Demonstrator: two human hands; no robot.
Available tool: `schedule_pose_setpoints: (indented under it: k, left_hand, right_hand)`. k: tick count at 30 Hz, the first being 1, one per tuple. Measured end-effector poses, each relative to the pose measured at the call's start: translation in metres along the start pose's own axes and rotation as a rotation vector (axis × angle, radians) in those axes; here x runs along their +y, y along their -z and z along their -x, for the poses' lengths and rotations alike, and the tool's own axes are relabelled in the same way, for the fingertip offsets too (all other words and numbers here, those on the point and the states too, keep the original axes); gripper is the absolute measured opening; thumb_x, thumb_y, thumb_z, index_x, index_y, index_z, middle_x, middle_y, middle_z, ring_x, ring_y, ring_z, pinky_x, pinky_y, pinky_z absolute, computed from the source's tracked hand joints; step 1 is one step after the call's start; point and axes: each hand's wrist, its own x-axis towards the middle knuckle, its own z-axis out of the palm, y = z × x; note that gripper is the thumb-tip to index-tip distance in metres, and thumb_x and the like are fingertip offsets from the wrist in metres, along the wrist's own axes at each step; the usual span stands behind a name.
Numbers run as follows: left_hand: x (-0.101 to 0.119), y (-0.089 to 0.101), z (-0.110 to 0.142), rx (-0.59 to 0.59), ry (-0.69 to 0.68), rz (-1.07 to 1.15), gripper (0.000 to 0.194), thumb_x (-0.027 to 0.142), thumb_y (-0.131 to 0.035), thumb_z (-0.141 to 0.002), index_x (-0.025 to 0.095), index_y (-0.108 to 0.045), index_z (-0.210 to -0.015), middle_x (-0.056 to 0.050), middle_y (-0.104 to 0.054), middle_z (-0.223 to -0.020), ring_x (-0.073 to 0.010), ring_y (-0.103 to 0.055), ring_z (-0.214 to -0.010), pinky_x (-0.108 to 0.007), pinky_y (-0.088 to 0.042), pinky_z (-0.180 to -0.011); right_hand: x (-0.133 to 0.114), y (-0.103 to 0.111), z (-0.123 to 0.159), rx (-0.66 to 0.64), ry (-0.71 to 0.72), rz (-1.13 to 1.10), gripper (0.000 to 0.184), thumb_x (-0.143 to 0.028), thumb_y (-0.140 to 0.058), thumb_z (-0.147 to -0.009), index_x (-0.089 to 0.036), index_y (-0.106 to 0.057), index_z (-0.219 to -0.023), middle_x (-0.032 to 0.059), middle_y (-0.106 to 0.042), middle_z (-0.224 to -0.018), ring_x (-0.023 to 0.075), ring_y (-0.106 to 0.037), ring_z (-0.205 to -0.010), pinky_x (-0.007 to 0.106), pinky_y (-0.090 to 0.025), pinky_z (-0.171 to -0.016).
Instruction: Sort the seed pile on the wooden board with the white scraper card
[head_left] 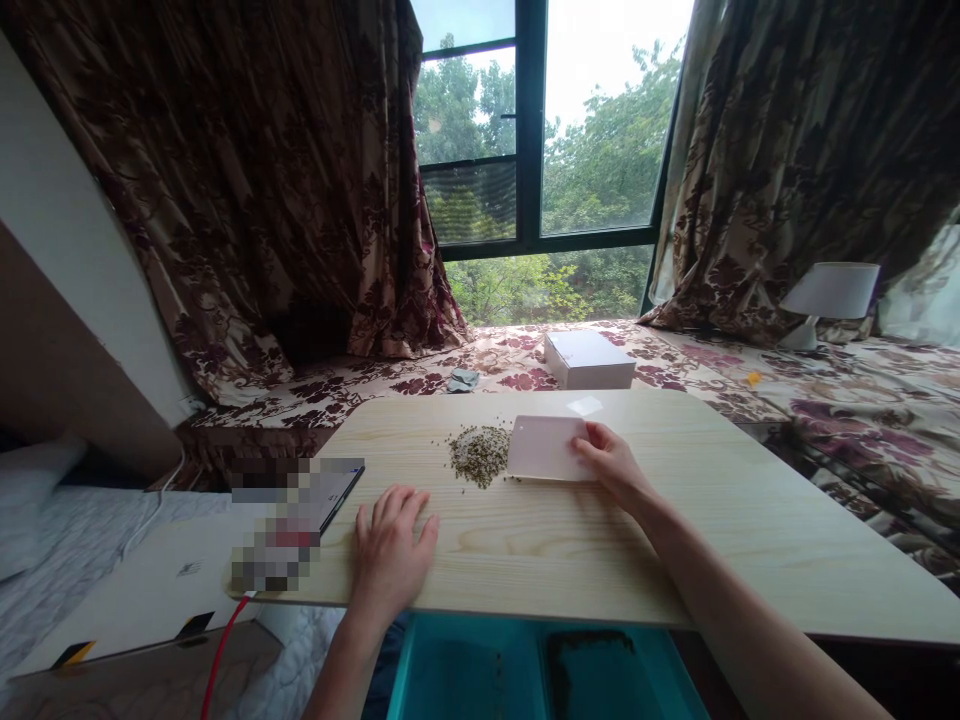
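A loose pile of small greenish-brown seeds or beans [478, 455] lies near the middle of the wooden table [540, 560], with a few grains scattered around it. My right hand [604, 455] grips the right edge of a pale, flat plastic scraper [547, 447]. Its left edge meets the right side of the pile. My left hand [394, 540] rests palm down on the tabletop, left of and nearer than the pile, fingers stretched out and holding nothing.
A partly blurred tablet-like device [330, 500] with a red cable [217, 660] sits at the table's left. Below the front edge is a teal divided bin [472, 670]. Beyond the table are a white box [589, 360], a small grey cloth [463, 380] and a lamp [832, 292].
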Motion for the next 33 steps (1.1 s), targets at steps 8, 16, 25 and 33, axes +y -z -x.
schedule_pose_setpoints:
  k: [8, 16, 25, 33]
  left_hand:
    - [0.001, 0.001, 0.0, 0.021, -0.006, -0.016, 0.028, 0.03, -0.046, -0.084, 0.026, -0.063, -0.106, -0.007, -0.06, -0.12, -0.0248, -0.047, -0.119, -0.051, -0.026, -0.106]
    - [0.0, 0.0, 0.0, 0.004, -0.001, -0.01, 0.028, 0.031, -0.045, -0.085, 0.025, -0.063, -0.106, -0.007, -0.06, -0.121, -0.0251, -0.046, -0.12, -0.052, -0.025, -0.106]
    - [-0.001, -0.001, 0.0, 0.012, -0.015, -0.016, 0.027, 0.03, -0.046, -0.084, 0.025, -0.062, -0.105, -0.007, -0.061, -0.121, -0.0232, -0.046, -0.119, -0.048, -0.025, -0.106]
    - [0.0, -0.001, 0.0, 0.004, -0.008, -0.017, 0.028, 0.031, -0.044, -0.085, 0.026, -0.062, -0.105, -0.007, -0.06, -0.121, -0.024, -0.047, -0.119, -0.05, -0.025, -0.105]
  right_hand:
    - [-0.007, -0.009, -0.013, -0.11, -0.01, 0.002, 0.025, -0.026, -0.063, -0.062, -0.018, -0.063, -0.085, 0.0023, -0.069, -0.08, 0.0157, -0.061, -0.07, 0.028, -0.047, -0.064]
    - [-0.01, -0.014, -0.02, -0.249, -0.119, -0.003, 0.021, -0.02, -0.064, -0.06, -0.018, -0.065, -0.081, 0.0009, -0.068, -0.074, 0.0142, -0.06, -0.066, 0.025, -0.045, -0.061]
    - [-0.031, 0.005, 0.014, -0.518, -0.195, 0.072, 0.019, -0.025, -0.07, -0.061, -0.017, -0.067, -0.078, 0.0008, -0.066, -0.073, 0.0141, -0.057, -0.064, 0.023, -0.041, -0.057]
    - [-0.044, 0.03, 0.082, -0.611, -0.25, 0.085, 0.019, -0.032, -0.07, -0.066, -0.017, -0.065, -0.078, 0.0015, -0.064, -0.075, 0.0151, -0.055, -0.068, 0.024, -0.039, -0.057]
